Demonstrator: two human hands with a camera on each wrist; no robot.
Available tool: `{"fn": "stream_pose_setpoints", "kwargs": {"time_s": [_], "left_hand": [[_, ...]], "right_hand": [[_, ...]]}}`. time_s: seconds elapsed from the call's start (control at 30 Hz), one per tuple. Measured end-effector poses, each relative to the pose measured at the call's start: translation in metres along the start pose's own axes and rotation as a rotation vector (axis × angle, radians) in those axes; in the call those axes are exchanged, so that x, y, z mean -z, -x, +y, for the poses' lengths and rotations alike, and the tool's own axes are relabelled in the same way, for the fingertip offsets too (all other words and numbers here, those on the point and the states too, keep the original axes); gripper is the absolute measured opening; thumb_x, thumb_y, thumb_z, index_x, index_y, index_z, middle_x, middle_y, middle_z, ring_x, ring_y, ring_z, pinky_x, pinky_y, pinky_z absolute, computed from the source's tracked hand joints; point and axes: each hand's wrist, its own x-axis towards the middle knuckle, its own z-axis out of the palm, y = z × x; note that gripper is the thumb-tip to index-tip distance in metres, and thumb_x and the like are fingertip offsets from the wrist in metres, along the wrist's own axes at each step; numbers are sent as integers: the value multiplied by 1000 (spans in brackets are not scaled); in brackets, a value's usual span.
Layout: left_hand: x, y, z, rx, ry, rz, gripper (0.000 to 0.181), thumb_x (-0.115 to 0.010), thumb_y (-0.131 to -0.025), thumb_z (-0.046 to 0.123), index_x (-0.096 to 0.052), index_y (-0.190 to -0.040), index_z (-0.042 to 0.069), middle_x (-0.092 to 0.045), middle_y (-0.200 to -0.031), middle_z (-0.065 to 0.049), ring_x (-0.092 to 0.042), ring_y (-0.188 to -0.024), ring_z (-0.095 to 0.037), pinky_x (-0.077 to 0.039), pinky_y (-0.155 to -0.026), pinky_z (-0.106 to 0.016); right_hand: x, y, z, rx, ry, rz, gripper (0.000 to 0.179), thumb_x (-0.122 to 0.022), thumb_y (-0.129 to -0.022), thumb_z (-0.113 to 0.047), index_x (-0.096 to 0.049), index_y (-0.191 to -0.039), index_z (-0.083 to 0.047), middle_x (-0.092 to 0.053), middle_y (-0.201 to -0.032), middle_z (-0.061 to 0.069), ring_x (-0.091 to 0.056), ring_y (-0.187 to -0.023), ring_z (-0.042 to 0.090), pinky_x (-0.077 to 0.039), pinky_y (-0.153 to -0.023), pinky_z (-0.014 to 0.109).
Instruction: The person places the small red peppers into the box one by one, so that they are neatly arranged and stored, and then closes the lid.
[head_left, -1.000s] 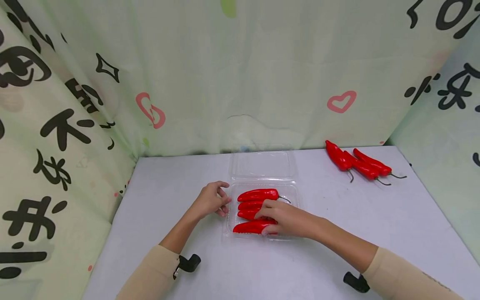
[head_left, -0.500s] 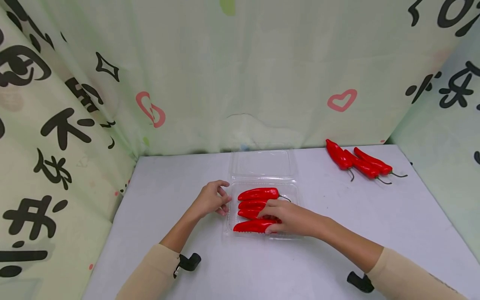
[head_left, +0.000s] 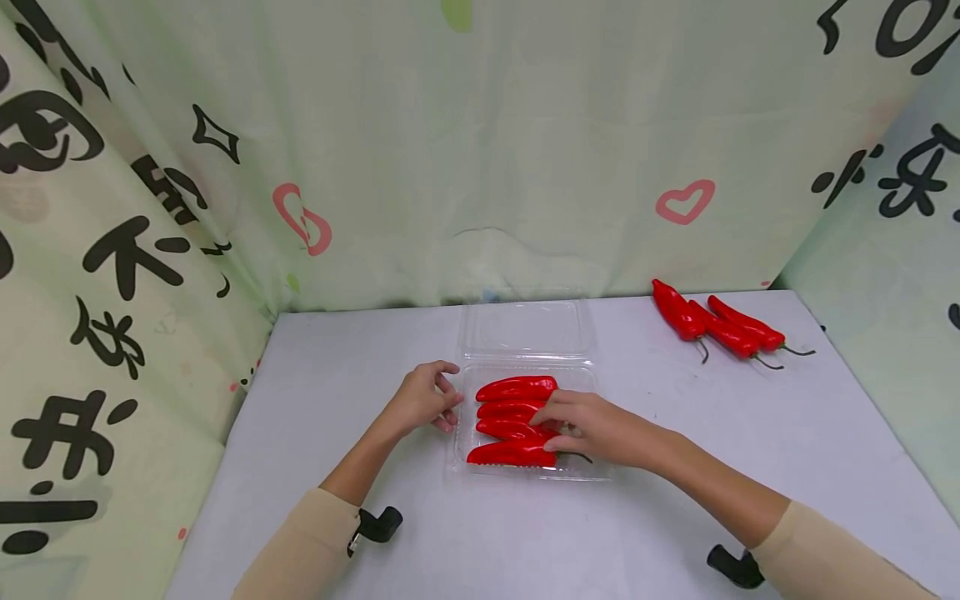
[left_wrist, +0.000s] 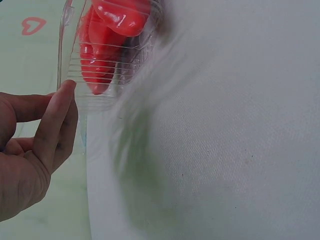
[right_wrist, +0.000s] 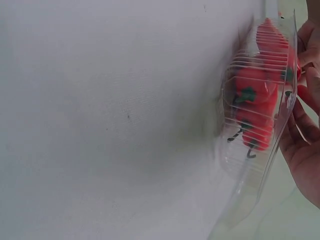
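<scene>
Several red chili peppers [head_left: 517,388] lie side by side in the clear plastic clamshell box [head_left: 462,454], whose lid [head_left: 525,329] is folded back. My right hand [head_left: 592,427] is over the box's right side, its fingertips at the stem ends of the nearer peppers; the thumb touches or hovers beside the nearest chili pepper [head_left: 510,453], whose dark stem shows. My left hand [head_left: 423,398] stays at the box's left wall, fingers loosely bent; in the left wrist view its fingertips [left_wrist: 68,90] touch or nearly touch the rim. Neither hand appears to grip anything.
Three more red chili peppers [head_left: 716,323] lie together at the back right of the white table [head_left: 360,350]. Patterned curtains [head_left: 480,167] surround the table at the back and both sides.
My right hand has drawn back to the right along the peppers, uncovering more of them and the nearest one's stem. The left hand and the box have stayed in place.
</scene>
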Motion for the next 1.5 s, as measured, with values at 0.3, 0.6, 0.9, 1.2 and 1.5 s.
{"fn": "stream_pose_setpoints", "kwargs": {"time_s": [0.3, 0.6, 0.9, 1.2, 1.5], "left_hand": [[1, 0, 0, -3, -6, 2, 51, -70, -96, 5, -52, -144, 1, -63, -96, -13, -69, -58, -20, -62, -56, -29], [1, -1, -2, -2, -4, -2, 51, -70, -96, 5, -52, -144, 1, -63, -97, -13, -69, -59, -19, -62, -56, -29], [1, -1, -1, -8, 3, -2, 50, -69, -96, 5, -52, -144, 1, -63, -96, -13, -69, -58, -20, -62, -56, -29], [1, 0, -2, -8, 5, 1, 50, -69, -96, 5, -52, -143, 1, -63, -97, -14, -69, -59, -19, -62, -56, -29], [2, 1, -1, -12, 18, -5, 50, -69, -96, 5, -52, -143, 0, -63, -95, -14, -69, -58, -20, -62, -56, -30]], "right_hand": [[5, 9, 10, 1, -30, 34, 37, -80, -91, -23, -71, -126, -12, -70, -116, 2, -68, -102, 17, -64, -84, 32], [13, 21, 18, -82, 0, 106, 38, -81, -90, -17, -72, -127, -12, -71, -114, 3, -70, -101, 21, -64, -82, 30], [24, 31, 28, -133, 68, 263, 42, -83, -86, -11, -71, -127, -13, -69, -121, 3, -69, -105, 25, -65, -84, 39], [41, 42, 40, -222, 114, 338, 45, -83, -87, -12, -68, -130, -14, -70, -126, 9, -69, -110, 33, -64, -85, 46], [60, 51, 65, -333, 142, 348, 54, -82, -88, -17, -62, -138, -11, -64, -139, 18, -58, -130, 40, -57, -97, 59]]}}
